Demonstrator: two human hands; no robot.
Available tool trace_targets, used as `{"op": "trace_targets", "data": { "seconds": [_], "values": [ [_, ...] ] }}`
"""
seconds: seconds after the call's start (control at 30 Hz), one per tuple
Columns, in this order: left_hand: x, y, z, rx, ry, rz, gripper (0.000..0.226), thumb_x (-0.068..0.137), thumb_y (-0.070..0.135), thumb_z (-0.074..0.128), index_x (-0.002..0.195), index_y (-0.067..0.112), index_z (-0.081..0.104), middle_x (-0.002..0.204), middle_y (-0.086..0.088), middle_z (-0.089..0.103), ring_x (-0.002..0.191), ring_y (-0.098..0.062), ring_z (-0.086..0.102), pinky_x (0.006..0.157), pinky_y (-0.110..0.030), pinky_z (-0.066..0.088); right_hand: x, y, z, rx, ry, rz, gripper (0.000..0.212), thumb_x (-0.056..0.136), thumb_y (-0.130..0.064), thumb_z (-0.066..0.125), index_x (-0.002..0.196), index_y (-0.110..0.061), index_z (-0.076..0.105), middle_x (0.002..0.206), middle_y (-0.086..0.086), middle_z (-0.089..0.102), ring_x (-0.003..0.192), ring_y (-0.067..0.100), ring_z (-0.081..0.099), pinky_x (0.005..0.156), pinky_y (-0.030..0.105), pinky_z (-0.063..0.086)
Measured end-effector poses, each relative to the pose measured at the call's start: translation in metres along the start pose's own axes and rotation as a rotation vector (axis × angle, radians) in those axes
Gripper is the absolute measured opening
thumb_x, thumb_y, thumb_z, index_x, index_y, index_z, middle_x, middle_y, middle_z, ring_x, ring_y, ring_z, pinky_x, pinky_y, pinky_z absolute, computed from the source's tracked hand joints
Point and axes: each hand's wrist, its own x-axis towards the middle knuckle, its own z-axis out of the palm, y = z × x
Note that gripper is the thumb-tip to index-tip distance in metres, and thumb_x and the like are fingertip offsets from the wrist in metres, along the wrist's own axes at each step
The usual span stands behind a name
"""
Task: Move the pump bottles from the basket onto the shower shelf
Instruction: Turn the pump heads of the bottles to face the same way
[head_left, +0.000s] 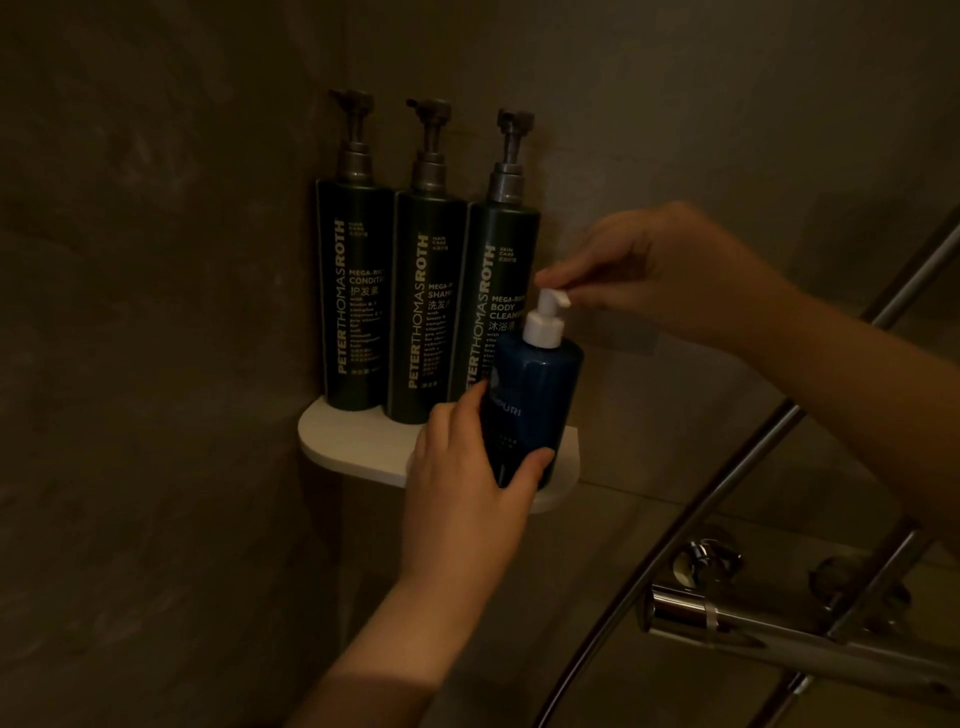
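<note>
A blue pump bottle (535, 400) with a white pump head stands on the right front part of the white corner shelf (358, 447). My left hand (467, 478) wraps around its lower body. My right hand (654, 270) pinches the white pump nozzle from above. Three tall dark green pump bottles stand in a row at the back of the shelf: conditioner (353, 291), shampoo (426, 306) and body cleanser (493, 291). The blue bottle stands in front of the body cleanser. No basket is in view.
Dim shower corner with grey walls. A chrome shower hose (675, 519) runs diagonally at the right. A chrome mixer bar with knobs (727, 613) sits at the lower right below the shelf.
</note>
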Motion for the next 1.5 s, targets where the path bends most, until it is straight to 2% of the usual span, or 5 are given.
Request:
{"op": "trace_targets", "data": {
  "seconds": [0.43, 0.63, 0.87, 1.0, 1.5],
  "values": [
    [-0.001, 0.015, 0.008, 0.214, 0.174, 0.019, 0.062, 0.069, 0.044, 0.074, 0.114, 0.013, 0.045, 0.106, -0.003, 0.050, 0.101, -0.019, 0.051, 0.084, -0.033, 0.041, 0.000, 0.000, 0.007, -0.039, 0.085, 0.033, 0.025, 0.077, -0.014, 0.074, 0.101, -0.010, 0.072, 0.089, 0.004, 0.069, 0.083, 0.012, 0.065, 0.078, 0.027, 0.053],
    [-0.002, 0.013, 0.007, 0.191, 0.155, 0.023, 0.066, 0.072, 0.047, 0.070, 0.120, 0.014, 0.041, 0.112, -0.003, 0.047, 0.106, -0.018, 0.050, 0.088, -0.034, 0.043, -0.001, 0.000, 0.008, 0.001, 0.087, 0.085, 0.025, 0.079, -0.014, 0.072, 0.104, -0.019, 0.069, 0.087, -0.007, 0.065, 0.081, 0.004, 0.062, 0.078, 0.019, 0.050],
    [-0.008, 0.004, -0.005, 0.109, 0.082, 0.127, 0.072, 0.077, 0.048, 0.059, 0.136, 0.023, 0.025, 0.133, -0.002, 0.036, 0.116, -0.018, 0.047, 0.091, -0.040, 0.049, -0.039, 0.003, 0.041, 0.211, 0.260, 0.282, 0.039, 0.084, -0.024, 0.065, 0.122, -0.025, 0.055, 0.116, -0.004, 0.060, 0.104, 0.003, 0.059, 0.091, 0.028, 0.051],
    [-0.009, -0.003, -0.008, 0.119, 0.080, 0.205, 0.062, 0.080, 0.031, 0.060, 0.135, 0.024, 0.031, 0.129, 0.001, 0.038, 0.109, -0.014, 0.050, 0.085, -0.035, 0.052, -0.063, -0.003, 0.073, 0.159, 0.295, 0.294, 0.043, 0.079, -0.039, 0.063, 0.120, -0.031, 0.051, 0.116, -0.017, 0.050, 0.108, -0.001, 0.054, 0.092, 0.023, 0.049],
    [-0.003, -0.008, 0.003, 0.129, 0.059, 0.242, 0.064, 0.079, 0.025, 0.067, 0.134, 0.024, 0.033, 0.127, 0.003, 0.037, 0.110, -0.014, 0.051, 0.083, -0.028, 0.051, -0.080, -0.007, 0.132, 0.318, 0.533, 0.423, 0.067, 0.086, -0.025, 0.066, 0.142, -0.034, 0.031, 0.132, -0.016, 0.042, 0.119, -0.010, 0.042, 0.094, 0.007, 0.038]
  ]
}}
